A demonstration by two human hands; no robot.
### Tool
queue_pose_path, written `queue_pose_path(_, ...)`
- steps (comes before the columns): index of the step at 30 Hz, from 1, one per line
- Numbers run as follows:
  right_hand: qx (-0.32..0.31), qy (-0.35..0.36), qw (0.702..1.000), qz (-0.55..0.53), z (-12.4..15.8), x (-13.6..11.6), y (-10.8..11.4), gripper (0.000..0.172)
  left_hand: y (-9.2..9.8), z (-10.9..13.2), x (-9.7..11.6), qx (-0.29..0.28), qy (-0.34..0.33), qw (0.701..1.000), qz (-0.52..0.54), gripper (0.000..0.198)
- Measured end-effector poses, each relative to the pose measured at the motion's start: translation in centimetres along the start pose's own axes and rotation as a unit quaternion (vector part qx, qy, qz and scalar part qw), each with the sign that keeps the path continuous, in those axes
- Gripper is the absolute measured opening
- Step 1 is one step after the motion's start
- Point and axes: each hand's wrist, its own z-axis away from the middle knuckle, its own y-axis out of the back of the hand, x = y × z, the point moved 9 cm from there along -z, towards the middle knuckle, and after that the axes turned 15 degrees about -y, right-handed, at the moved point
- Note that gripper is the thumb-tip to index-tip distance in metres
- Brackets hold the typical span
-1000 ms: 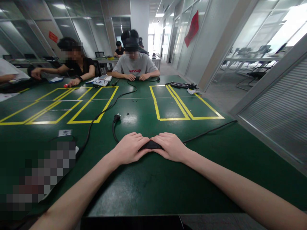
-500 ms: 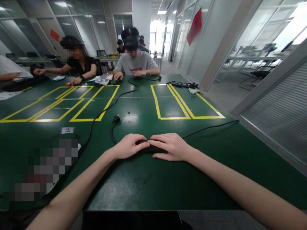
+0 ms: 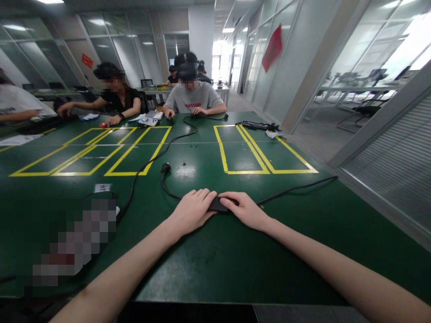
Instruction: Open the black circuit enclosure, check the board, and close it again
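Note:
A black power adapter (image 3: 218,204), a flat block with a cord on each side, lies between my hands near the front of the green table. My left hand (image 3: 194,207) wraps over its left part from above, fingers together and thumb along the near side. My right hand (image 3: 243,207) grips its right end with curled fingers and thumb. Much of the adapter is hidden beneath both hands. From its left side a black cord (image 3: 167,189) curves up to a black plug (image 3: 166,168). Its other cord (image 3: 296,187) runs off to the right.
Yellow tape rectangles (image 3: 245,172) mark the green table (image 3: 188,273). A long cable (image 3: 134,190) crosses on the left, near a blurred-out long object (image 3: 81,237). A folded black tripod-like stand (image 3: 257,125) lies at the far right. Co-workers (image 3: 193,96) sit across the table.
My left hand has shifted from a fingertip hold to wrapping over the adapter's left part. My right fingers have curled from lying flat across it. The plug has turned. The view has shifted slightly.

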Motion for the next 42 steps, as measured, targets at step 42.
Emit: queue_pose_path(42,0.343,-0.369,0.829,0.243,-0.3,17.5,23.1,0.041,-0.3,1.4,-1.1,0.054,-0.029,0.992,0.111,0.050)
